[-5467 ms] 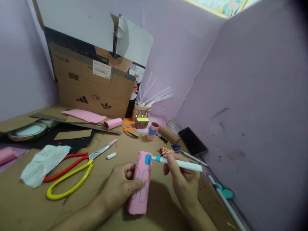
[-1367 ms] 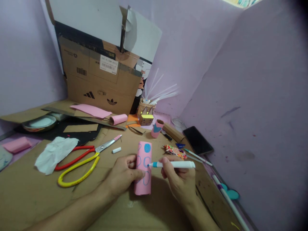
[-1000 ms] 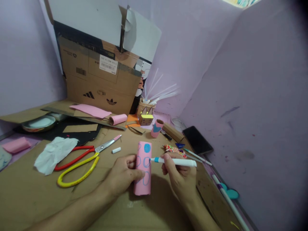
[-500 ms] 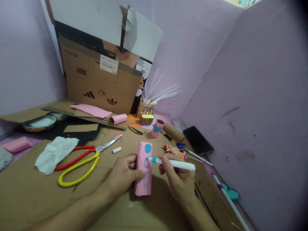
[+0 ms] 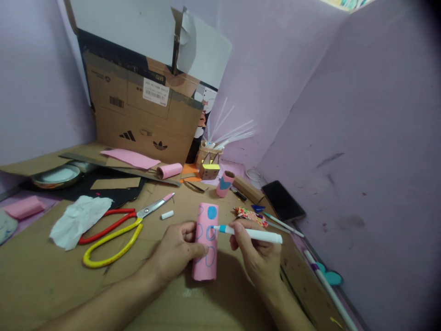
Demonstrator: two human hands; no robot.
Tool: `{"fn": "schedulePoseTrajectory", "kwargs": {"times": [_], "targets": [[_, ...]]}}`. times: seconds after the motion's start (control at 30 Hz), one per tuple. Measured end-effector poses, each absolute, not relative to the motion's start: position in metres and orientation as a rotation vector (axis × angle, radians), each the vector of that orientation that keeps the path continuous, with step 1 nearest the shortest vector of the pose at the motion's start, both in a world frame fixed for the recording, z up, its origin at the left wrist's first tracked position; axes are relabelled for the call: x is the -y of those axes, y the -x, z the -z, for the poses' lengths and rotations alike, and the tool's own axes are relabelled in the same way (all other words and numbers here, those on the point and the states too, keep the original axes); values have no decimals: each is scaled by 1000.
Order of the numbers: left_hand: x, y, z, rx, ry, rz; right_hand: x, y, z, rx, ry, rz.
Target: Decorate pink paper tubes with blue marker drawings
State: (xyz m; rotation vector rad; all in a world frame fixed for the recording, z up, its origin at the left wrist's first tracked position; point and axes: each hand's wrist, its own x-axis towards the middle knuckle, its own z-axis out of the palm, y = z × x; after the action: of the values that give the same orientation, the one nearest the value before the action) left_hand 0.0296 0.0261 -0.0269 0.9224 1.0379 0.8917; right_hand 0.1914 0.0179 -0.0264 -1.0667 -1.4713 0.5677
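A pink paper-covered tube (image 5: 206, 271) lies on the brown cardboard, its long side pointing away from me. Blue oval outlines are drawn on it, and the one at the upper right is filled in solid blue. My left hand (image 5: 177, 248) grips the tube from the left, thumb across its front. In my right hand (image 5: 257, 257) is a white marker (image 5: 262, 235) with a blue collar, its tip at the middle right oval. A small white marker cap (image 5: 167, 214) lies beyond my left hand.
Scissors with red and yellow handles (image 5: 113, 253) and a crumpled white tissue (image 5: 77, 220) lie on the left. Farther back are a pink tube (image 5: 170, 170), a pink-and-blue tube (image 5: 225, 184) and a big cardboard box (image 5: 138, 119). A phone (image 5: 283, 200) rests against the right wall.
The marker and my right hand have shifted very slightly to the right. My left hand and the tube stay in place.
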Motion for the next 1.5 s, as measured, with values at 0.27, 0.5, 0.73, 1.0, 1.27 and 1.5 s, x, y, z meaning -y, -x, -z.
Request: {"fn": "schedulePoseTrajectory", "kwargs": {"times": [0.27, 0.5, 0.73, 1.0, 1.27, 1.5], "targets": [[-27, -30, 26, -1018, -918, -911, -19, -192, 33, 1508, 1042, -629], [-27, -30, 32, -990, -938, -906, -17, -192, 32, 1525, 1062, -614], [-27, -30, 32, -987, -925, -907, -16, -192, 30, 1560, 1055, -612], [-26, -30, 31, -997, -929, -909, -17, -194, 30, 1580, 1113, -601], [-27, -30, 30, -988, -939, -912, -18, -192, 32, 1524, 1039, -645], [-26, -31, 27, -991, -929, -915, -19, -194, 35, 1496, 1054, -664]]}}
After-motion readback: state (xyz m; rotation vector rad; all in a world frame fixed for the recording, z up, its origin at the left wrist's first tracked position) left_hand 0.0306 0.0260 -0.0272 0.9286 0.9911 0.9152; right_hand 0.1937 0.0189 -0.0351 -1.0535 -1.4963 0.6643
